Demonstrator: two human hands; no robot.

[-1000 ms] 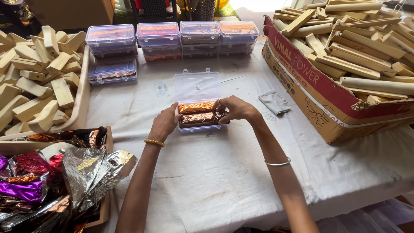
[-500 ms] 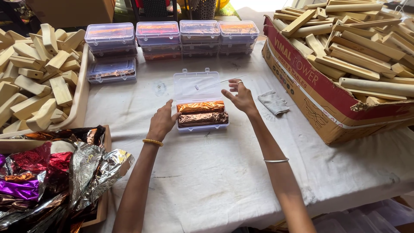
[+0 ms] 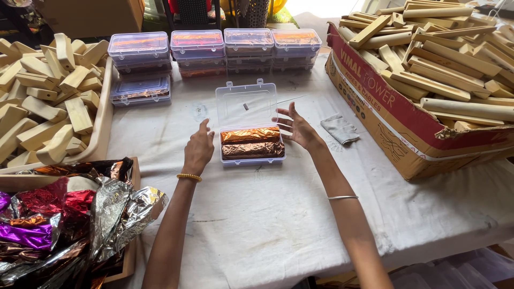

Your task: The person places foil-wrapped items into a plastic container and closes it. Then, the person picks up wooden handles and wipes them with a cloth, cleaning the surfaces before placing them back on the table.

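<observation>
A clear plastic box [image 3: 251,159] lies open on the white tablecloth, its lid [image 3: 246,104] flat behind it. Inside lie two foil-wrapped bars, an orange one [image 3: 250,134] and a brown one [image 3: 252,150]. My left hand [image 3: 198,149] rests just left of the box with its fingers apart, holding nothing. My right hand [image 3: 297,128] hovers at the box's right edge, fingers spread, also empty. Each wrist wears a bangle.
Several closed, filled plastic boxes [image 3: 214,51] are stacked at the back. Wooden blocks fill a tray [image 3: 101,123] on the left and a cardboard carton [image 3: 407,144] on the right. Crumpled foil sheets [image 3: 64,225] lie front left. A grey cloth [image 3: 339,129] sits beside the right hand.
Both hands have come off the foil-wrapped bars and drawn apart to the box's sides. The bars stay in the box.
</observation>
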